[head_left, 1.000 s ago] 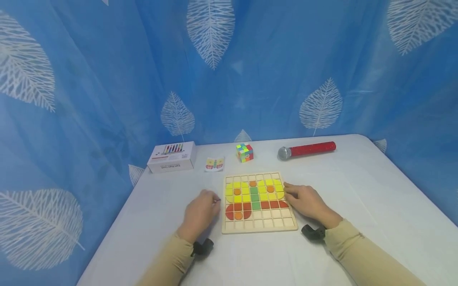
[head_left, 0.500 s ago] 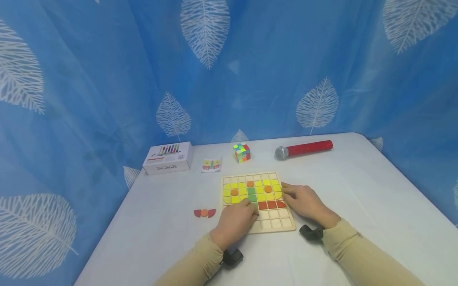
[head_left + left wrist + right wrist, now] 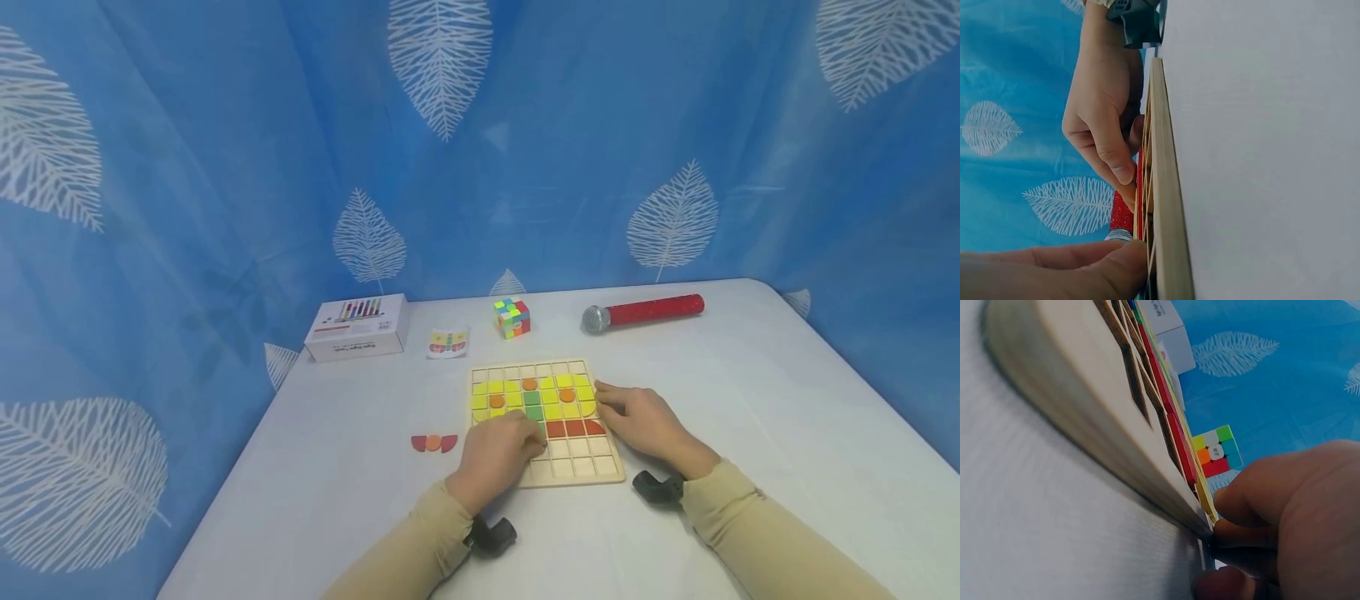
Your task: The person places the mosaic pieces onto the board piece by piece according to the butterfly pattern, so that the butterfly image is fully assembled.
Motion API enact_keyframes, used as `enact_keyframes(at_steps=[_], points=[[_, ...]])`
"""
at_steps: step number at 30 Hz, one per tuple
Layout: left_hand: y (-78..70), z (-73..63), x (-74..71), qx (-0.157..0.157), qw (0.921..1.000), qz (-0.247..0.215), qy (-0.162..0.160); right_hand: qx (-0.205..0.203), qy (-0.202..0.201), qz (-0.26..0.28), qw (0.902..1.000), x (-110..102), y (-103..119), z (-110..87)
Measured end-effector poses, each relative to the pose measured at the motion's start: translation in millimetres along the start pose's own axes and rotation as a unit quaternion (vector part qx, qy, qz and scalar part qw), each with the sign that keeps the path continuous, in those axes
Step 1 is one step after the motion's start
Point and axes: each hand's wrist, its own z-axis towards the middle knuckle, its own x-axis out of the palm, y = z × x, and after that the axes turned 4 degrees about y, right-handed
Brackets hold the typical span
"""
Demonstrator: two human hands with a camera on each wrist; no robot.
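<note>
A wooden grid board (image 3: 582, 469) lies on the white table, several cells filled with yellow, green, orange and red flat pieces. My left hand (image 3: 495, 454) is over the board's lower left part and hides the pieces there; a small dark piece (image 3: 545, 446) shows at its pinched fingertips. In the left wrist view its thumb (image 3: 1129, 259) is right at the board's surface. My right hand (image 3: 648, 421) grips the board's right edge, thumb (image 3: 1241, 494) above. Left of the board, an orange disc (image 3: 433, 443) lies between two red rounded pieces (image 3: 449, 442).
Behind the board are a picture card (image 3: 447, 343) with a butterfly pattern, a puzzle cube (image 3: 512, 318) and a red microphone (image 3: 645, 312). A white box (image 3: 357, 327) stands at the back left. A blue leaf-patterned curtain (image 3: 525, 192) hangs beyond the table.
My left hand has moved right from beside the board to over its lower left, uncovering the loose red and orange pieces. My right hand has stayed at the board's edge.
</note>
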Motion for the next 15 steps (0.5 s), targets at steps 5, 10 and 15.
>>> enact_keyframes(at_steps=[5, 10, 15], points=[[-0.9, 3.1, -1.4, -0.017, 0.9998, -0.011, 0.005, -0.003, -0.003, -0.002, 1.0, -0.5, -0.5, 0.2], [-1.3, 1.7, -0.8, -0.024, 0.9996, -0.015, 0.008, 0.002, 0.001, 0.001, 1.0, -0.2, 0.1, 0.0], [-0.1, -3.1, -0.7, -0.012, 0.9999, -0.01, 0.002, -0.003, 0.001, -0.002, 1.0, -0.8, 1.1, -0.6]])
